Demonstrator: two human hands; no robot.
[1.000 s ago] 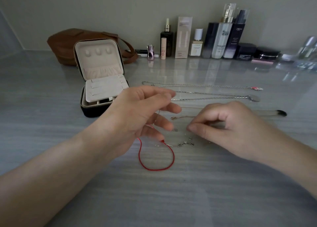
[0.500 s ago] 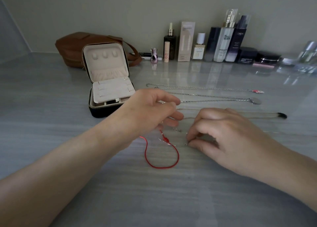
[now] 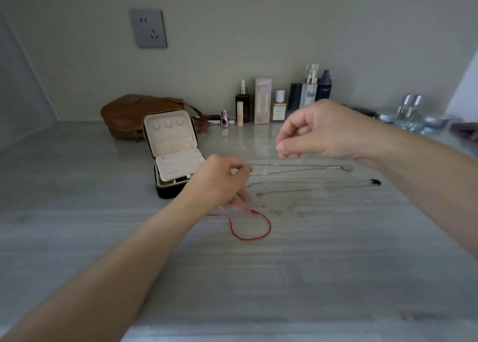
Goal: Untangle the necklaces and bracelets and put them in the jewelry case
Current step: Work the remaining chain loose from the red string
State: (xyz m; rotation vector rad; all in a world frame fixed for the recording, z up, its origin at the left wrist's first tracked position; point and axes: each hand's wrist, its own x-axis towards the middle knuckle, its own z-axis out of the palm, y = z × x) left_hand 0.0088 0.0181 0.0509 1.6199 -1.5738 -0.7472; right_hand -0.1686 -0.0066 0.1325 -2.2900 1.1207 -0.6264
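Observation:
My right hand (image 3: 319, 132) is raised above the table and pinches a thin silver chain (image 3: 273, 146) between thumb and forefinger. My left hand (image 3: 219, 182) hovers low over the table, its fingers curled and pinching a fine chain end near the red cord bracelet (image 3: 248, 225). Several straightened necklaces (image 3: 297, 172) lie in rows to the right of it, one with a round pendant (image 3: 348, 167), one with a dark pendant (image 3: 376, 181). The open jewelry case (image 3: 173, 158) stands left of my left hand, lid up.
A brown leather bag (image 3: 129, 115) lies behind the case. Cosmetic bottles and boxes (image 3: 271, 103) line the wall at the back, with more jars (image 3: 411, 114) at the far right. A wall socket (image 3: 148, 28) sits above.
My right hand has risen from the table and moved back, lifting a thin chain. My left hand stays by the red cord. The camera has tilted up.

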